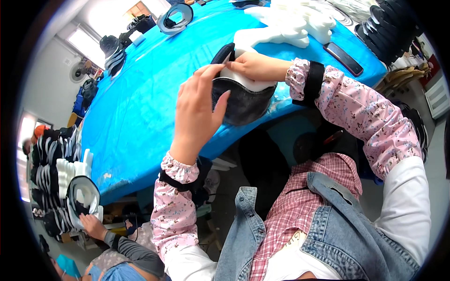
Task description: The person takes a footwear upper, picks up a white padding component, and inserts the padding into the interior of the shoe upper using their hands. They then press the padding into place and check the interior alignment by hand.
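A black, cap-like piece [243,104] with a white inner lining or pad stands at the near edge of the blue-covered table [140,98]. A dark ribbed strip [223,54] shows at its far left rim. My left hand [199,100] holds the piece's left side, fingers over the rim and thumb against the black outer face. Reaching in from the right, my right hand [258,66] presses its closed fingers onto the white lining near the rim. Its fingertips are partly hidden there, close to those of my left hand.
Beyond my hands lies a heap of white padded pieces [290,23]. A phone [343,59] rests at the right, near stacked black pieces [386,33]. Another ring-shaped piece [175,19] stands at the far edge. At lower left, a co-worker's hand [93,226] touches a similar piece [84,194].
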`<move>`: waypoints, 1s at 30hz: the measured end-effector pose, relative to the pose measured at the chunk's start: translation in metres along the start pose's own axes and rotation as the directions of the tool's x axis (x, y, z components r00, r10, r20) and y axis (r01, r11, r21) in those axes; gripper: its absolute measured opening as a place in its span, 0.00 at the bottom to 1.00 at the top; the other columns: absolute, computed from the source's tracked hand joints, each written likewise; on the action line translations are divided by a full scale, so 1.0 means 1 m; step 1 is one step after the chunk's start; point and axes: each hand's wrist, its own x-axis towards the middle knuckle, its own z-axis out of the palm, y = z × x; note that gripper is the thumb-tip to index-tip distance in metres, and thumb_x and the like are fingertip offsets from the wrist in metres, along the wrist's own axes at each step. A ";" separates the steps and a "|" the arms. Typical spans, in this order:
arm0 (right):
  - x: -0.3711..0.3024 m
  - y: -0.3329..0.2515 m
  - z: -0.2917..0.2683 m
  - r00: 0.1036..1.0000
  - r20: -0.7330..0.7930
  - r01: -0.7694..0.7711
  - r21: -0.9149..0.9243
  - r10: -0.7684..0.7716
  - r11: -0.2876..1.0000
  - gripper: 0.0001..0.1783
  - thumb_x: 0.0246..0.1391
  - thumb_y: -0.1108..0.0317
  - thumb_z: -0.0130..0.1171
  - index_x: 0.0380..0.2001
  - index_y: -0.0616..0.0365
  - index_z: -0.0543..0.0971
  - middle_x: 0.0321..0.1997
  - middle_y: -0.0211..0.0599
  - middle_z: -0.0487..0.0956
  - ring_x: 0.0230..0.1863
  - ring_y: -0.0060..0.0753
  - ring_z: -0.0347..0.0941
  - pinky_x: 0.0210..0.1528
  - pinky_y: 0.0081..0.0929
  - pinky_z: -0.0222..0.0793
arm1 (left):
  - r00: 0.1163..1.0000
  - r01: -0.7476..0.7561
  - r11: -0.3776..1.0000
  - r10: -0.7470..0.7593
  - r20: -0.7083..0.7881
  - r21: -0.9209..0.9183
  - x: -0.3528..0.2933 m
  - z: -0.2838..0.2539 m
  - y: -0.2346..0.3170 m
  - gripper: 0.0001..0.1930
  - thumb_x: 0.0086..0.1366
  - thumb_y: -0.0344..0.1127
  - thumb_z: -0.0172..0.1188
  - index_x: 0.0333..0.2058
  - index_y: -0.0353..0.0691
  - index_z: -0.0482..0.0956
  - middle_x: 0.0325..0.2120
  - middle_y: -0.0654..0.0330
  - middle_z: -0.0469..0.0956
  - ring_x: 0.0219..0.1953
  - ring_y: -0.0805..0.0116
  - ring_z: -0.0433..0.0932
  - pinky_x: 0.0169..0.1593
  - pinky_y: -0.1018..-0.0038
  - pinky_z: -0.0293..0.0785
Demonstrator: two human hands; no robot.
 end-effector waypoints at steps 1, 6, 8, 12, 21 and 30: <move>0.001 0.002 0.001 0.997 0.023 0.072 0.042 -0.073 0.997 0.24 0.60 0.53 0.42 0.35 0.66 0.77 0.25 0.40 0.76 0.26 0.27 0.70 0.31 0.24 0.66 | 0.999 -0.020 0.997 0.022 0.031 -0.081 0.003 -0.001 0.005 0.19 0.50 0.32 0.62 0.42 0.40 0.69 0.40 0.58 0.73 0.43 0.57 0.71 0.47 0.68 0.64; -0.004 -0.004 -0.009 0.974 0.222 -0.062 0.096 0.039 0.993 0.25 0.58 0.48 0.45 0.39 0.62 0.77 0.30 0.40 0.77 0.33 0.27 0.73 0.36 0.23 0.67 | 0.988 0.006 0.998 0.002 0.154 -0.055 0.005 0.013 0.009 0.23 0.45 0.37 0.66 0.38 0.37 0.68 0.32 0.56 0.72 0.37 0.56 0.71 0.43 0.65 0.66; -0.004 -0.007 -0.006 0.971 0.233 -0.072 0.071 0.054 0.995 0.25 0.56 0.50 0.46 0.39 0.62 0.76 0.32 0.44 0.77 0.36 0.33 0.74 0.40 0.26 0.67 | 0.990 0.015 0.995 -0.001 0.143 -0.095 0.004 0.011 0.005 0.20 0.44 0.37 0.66 0.33 0.37 0.69 0.29 0.57 0.71 0.35 0.57 0.71 0.41 0.65 0.66; 0.005 -0.002 0.002 0.984 0.133 0.135 -0.146 -0.116 0.980 0.19 0.54 0.59 0.47 0.37 0.66 0.76 0.35 0.51 0.77 0.37 0.42 0.74 0.42 0.31 0.67 | 0.945 -0.105 0.990 0.128 0.302 -0.092 0.006 0.000 0.002 0.12 0.47 0.35 0.63 0.28 0.39 0.71 0.28 0.59 0.71 0.34 0.58 0.71 0.40 0.67 0.67; -0.001 -0.013 -0.014 0.981 0.142 0.153 -0.132 -0.134 0.979 0.17 0.51 0.62 0.53 0.33 0.69 0.75 0.29 0.47 0.77 0.34 0.36 0.74 0.37 0.28 0.69 | 0.901 0.052 0.979 0.038 0.431 -0.195 0.019 0.004 -0.006 0.09 0.57 0.34 0.54 0.33 0.35 0.71 0.34 0.50 0.68 0.34 0.49 0.73 0.39 0.61 0.71; -0.058 0.009 -0.030 0.837 0.251 0.546 -0.341 -0.486 0.765 0.21 0.39 0.71 0.60 0.38 0.70 0.71 0.46 0.47 0.68 0.46 0.44 0.67 0.50 0.31 0.64 | 0.795 -0.201 0.975 0.217 0.566 -0.091 0.063 0.017 -0.009 0.14 0.48 0.33 0.65 0.36 0.41 0.76 0.44 0.54 0.72 0.32 0.54 0.76 0.38 0.67 0.72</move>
